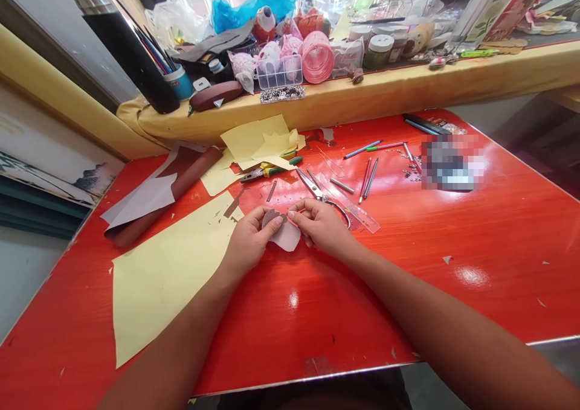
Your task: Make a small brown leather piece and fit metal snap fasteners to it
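Note:
My left hand (250,236) pinches a small cut piece of leather (287,238), grey on its underside and dark brown along the folded upper edge. The thumb of that hand presses on the fold. At the piece's upper right, the fingertips of my right hand (321,224) are closed on its edge. Just beyond the hands lie scissors (312,183) with dark handle loops, partly behind my right hand. A clear ruler (360,209) lies beside them. Farther back are pliers (267,171) with green and yellow handles, touching yellow paper scraps.
A yellow sheet (167,271) spreads under my left forearm. Rolled brown leather (193,183) lies at the left. Pens and a metal rod (342,185) are right of the scissors. Jars, bags and a black flask (136,60) crowd the ledge (399,84) behind the red table (480,265).

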Motion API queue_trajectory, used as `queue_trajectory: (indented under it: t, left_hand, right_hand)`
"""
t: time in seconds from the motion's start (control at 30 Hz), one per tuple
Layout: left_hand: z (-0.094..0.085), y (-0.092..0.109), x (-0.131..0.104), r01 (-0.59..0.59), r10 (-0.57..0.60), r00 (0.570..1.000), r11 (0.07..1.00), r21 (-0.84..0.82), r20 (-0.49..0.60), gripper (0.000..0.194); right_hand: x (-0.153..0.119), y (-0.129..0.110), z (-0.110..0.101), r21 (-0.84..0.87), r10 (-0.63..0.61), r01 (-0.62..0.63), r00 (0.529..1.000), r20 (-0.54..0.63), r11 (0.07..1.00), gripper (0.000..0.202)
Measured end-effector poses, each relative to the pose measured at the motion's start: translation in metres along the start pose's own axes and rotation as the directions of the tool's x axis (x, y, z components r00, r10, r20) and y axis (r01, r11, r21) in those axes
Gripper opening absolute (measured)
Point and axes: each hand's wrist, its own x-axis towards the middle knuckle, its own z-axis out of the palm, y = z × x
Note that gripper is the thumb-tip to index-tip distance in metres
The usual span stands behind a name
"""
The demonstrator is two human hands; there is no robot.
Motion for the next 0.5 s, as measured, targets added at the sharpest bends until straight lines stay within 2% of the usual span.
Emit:
queue_trajectory:
  t: [0.17,0.37,0.5]
  left_hand:
    - [0.001,0.001,0.000,-0.014,0.014,1.000,1.000,-0.010,0.028,0.032]
    - [-0.007,0.003,0.008,-0.006,-0.046,0.981,0.964,-0.264,-0.190,0.040]
    - [-0.012,0.003,0.011,-0.002,-0.085,0.973,0.929,-0.371,-0.216,0.044]
  right_hand:
    - [0.001,0.001,0.000,-0.004,-0.005,0.005,1.000,0.023,1.000,0.016]
    - [-0.001,0.000,-0.004,-0.065,-0.020,0.019,1.000,-0.014,0.998,0.018]
    - [0.000,0.003,-0.006,-0.189,-0.044,0.034,0.998,-0.050,0.981,0.019]
